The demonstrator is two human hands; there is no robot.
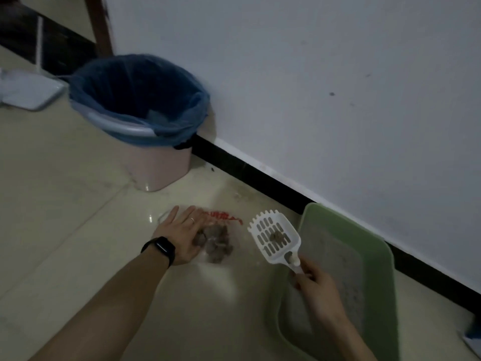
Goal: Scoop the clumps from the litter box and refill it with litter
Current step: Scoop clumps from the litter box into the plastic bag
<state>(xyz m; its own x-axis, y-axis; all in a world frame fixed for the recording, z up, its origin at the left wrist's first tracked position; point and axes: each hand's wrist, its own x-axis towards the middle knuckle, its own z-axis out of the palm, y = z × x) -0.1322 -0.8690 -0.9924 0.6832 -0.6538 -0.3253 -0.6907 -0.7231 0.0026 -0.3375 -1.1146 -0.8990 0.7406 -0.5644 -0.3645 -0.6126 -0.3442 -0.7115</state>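
Note:
A green litter box [374, 238] with pale litter inside sits on the floor by the wall at the lower right. My right hand [316, 285] grips the handle of a white slotted scoop [273, 237], held over the floor just left of the box, with a small dark clump on it. A clear plastic bag with red print [223, 217] lies on the floor and holds a pile of grey clumps [217, 243]. My left hand [182, 234], with a black wristband, rests flat on the bag's left side, fingers straight.
A pink bin with a blue liner [140, 105] stands against the wall behind the bag. A white flat mop head [31, 91] lies at the far left. A dark wooden post [100, 24] rises behind the bin. A black skirting board runs along the wall.

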